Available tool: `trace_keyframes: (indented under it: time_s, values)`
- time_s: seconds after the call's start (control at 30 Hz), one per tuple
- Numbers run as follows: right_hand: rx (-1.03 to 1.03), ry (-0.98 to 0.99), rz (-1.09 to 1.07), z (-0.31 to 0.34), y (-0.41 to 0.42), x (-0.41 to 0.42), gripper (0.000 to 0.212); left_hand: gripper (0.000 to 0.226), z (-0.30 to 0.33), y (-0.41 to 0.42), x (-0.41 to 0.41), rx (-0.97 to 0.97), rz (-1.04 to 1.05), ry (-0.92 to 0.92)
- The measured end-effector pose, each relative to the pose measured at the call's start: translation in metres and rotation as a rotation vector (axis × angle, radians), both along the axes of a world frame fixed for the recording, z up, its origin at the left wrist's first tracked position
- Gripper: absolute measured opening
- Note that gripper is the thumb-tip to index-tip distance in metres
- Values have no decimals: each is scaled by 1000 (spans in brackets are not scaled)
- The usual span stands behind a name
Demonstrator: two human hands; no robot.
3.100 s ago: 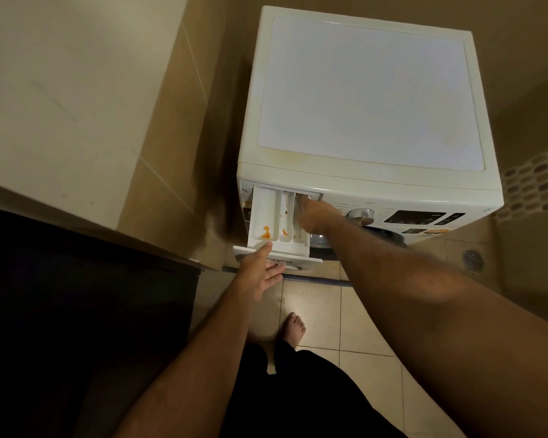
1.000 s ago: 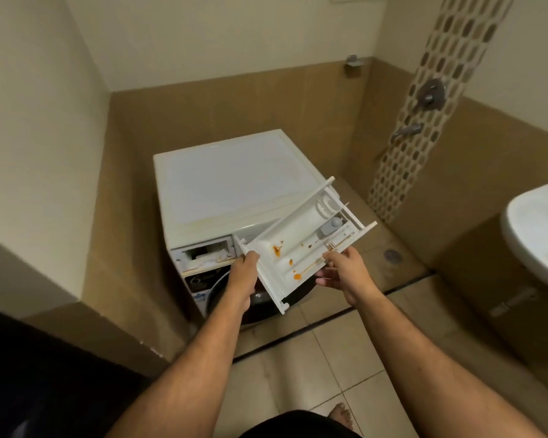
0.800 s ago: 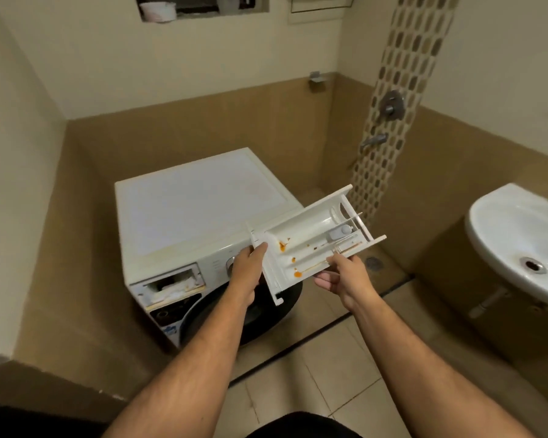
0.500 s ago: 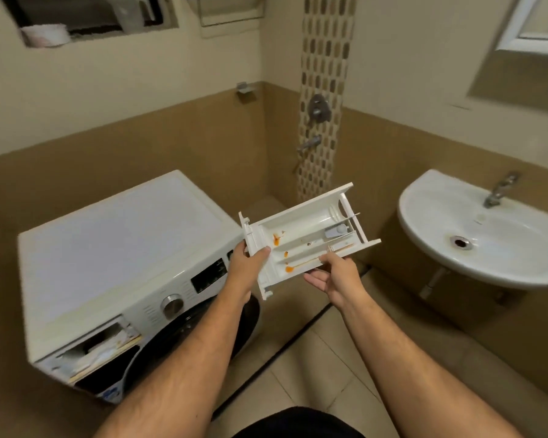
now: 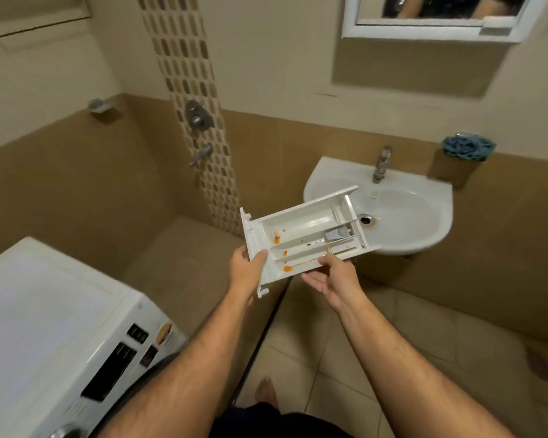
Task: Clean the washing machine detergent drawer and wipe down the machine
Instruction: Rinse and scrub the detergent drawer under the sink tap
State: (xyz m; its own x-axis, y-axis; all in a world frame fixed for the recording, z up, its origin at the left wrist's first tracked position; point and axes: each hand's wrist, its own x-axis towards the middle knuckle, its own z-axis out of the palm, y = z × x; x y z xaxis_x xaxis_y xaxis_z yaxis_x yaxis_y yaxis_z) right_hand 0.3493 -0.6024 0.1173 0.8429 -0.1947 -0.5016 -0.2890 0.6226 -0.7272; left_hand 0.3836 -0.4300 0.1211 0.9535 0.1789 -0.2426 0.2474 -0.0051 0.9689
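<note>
Here, detergent drawer [image 5: 301, 235], orange residue [image 5: 277, 238] inside

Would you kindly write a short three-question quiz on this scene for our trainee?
1. True or false: the detergent drawer is out of the washing machine.
2. Which hand grips the drawer's front panel end? A) left hand B) right hand
3. Fill in: the stains in the drawer are ____ in colour.

Key: 1 true; 2 A; 3 orange.
</note>
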Motion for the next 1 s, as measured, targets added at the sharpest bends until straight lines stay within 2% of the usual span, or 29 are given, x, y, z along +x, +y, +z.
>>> trace_keyframes:
  time_s: [0.1, 0.37, 0.6, 0.8, 0.93, 1.0]
  values:
    - [-4, 15, -75, -2, -18, 30, 35, 24, -4, -20, 44, 21, -89, 11]
    - [27, 45, -313, 1, -59, 84, 36, 26, -2, -81, 143, 41, -308, 37]
    - [59, 85, -511, -2, -99, 100, 35, 32, -11, -144, 179, 123, -524, -4]
    - [65, 106, -561, -11, -142, 128, 37, 33, -9, -188, 210, 254, -624, -108]
    - [75, 126, -567, -16, -176, 162, 33, 62, -5, -216, 241, 472, -717, -274]
    - [73, 131, -548, -21, -196, 179, 32, 75, -7, -230, 257, 526, -753, -268]
